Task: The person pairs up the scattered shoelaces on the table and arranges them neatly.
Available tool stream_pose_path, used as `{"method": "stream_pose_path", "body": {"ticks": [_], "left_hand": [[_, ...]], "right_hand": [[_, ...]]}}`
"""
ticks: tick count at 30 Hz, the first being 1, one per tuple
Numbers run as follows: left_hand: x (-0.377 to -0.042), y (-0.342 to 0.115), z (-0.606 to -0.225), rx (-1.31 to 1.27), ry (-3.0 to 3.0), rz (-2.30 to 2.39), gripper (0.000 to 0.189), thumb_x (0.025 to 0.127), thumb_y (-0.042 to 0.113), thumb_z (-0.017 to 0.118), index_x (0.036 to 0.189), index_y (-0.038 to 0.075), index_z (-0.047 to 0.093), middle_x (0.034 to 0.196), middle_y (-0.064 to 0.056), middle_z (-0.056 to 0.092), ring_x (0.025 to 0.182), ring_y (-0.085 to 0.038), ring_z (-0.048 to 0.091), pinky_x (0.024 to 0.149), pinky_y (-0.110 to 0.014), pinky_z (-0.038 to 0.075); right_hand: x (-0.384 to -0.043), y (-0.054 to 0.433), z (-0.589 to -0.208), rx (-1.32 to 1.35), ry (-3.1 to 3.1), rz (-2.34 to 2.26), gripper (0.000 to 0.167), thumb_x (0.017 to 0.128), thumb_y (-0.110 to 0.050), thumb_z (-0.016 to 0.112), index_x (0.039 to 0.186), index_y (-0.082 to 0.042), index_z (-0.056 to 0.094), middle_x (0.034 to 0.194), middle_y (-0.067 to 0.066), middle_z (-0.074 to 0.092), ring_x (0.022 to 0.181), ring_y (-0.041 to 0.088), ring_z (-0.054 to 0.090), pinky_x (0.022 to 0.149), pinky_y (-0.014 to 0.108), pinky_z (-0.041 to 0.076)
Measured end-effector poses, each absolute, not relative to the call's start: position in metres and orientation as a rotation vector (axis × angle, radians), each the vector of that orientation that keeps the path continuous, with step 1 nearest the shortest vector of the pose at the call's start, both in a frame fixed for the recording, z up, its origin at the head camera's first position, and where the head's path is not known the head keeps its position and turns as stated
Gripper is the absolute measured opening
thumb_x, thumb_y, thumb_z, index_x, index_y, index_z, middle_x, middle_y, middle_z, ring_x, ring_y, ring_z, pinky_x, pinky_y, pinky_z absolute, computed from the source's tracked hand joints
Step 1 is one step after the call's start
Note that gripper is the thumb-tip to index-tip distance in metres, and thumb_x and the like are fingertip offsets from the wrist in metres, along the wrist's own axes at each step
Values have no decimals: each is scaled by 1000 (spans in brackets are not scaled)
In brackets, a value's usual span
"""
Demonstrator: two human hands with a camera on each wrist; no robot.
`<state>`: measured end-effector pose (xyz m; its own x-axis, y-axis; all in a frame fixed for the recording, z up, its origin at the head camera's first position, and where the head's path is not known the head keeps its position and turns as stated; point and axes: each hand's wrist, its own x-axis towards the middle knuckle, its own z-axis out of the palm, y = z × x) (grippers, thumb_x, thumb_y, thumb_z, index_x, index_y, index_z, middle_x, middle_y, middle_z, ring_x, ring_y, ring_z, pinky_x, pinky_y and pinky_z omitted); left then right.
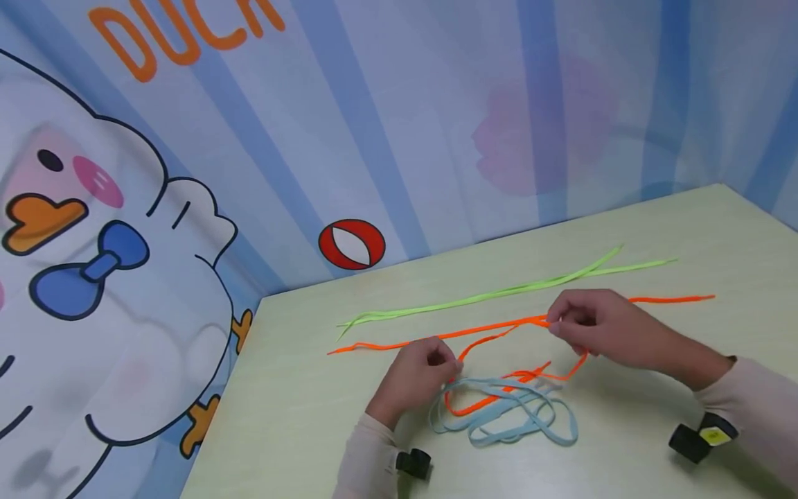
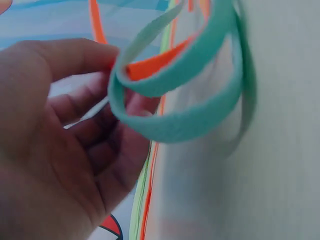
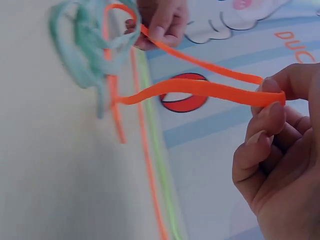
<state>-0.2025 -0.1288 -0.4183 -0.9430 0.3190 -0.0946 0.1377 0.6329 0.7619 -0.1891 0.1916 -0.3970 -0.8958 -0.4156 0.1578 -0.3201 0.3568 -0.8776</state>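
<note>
My right hand [image 1: 614, 329] pinches a folded bend of an orange shoelace [image 3: 200, 89] between thumb and fingertips, held above the table. From there the lace runs across to my left hand [image 1: 411, 378], which pinches another stretch of it with thumb and forefinger. Part of that lace passes through a loose tangle of light blue shoelace [image 2: 175, 129], whose loops hang close against the left fingers in the left wrist view. In the head view the blue tangle lies just right of the left hand.
Behind the hands, another orange shoelace [image 1: 480, 328] lies stretched across the pale table [image 1: 280, 416]. Beyond it lies a yellow-green shoelace [image 1: 474, 299], laid out lengthwise. A printed cloth backdrop [image 1: 424, 138] with a duck figure rises at the table's back and left edges.
</note>
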Motion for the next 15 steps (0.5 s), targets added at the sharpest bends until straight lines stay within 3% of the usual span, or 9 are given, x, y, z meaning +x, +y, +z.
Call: {"method": "stream_pose_path", "body": {"ticks": [9,15], "left_hand": [[-207,-141,-412,438,2279,1712,14,96,17,67,108,9,67,94,-10,67,89,-29,68,89,-39,53],[-207,-151,-411,532,2152,1871,19,99,20,64,110,6,65,92,-10,65,89,-25,65,94,-40,50]], "right_hand": [[-186,216,-372,-743,2542,-1764,7,99,-11,64,105,-11,65,72,7,58,62,24,55,54,33,46],[-184,225,-366,-827,2481,-1883,13,98,0,60,107,-7,64,72,8,56,64,25,54,56,34,46]]}}
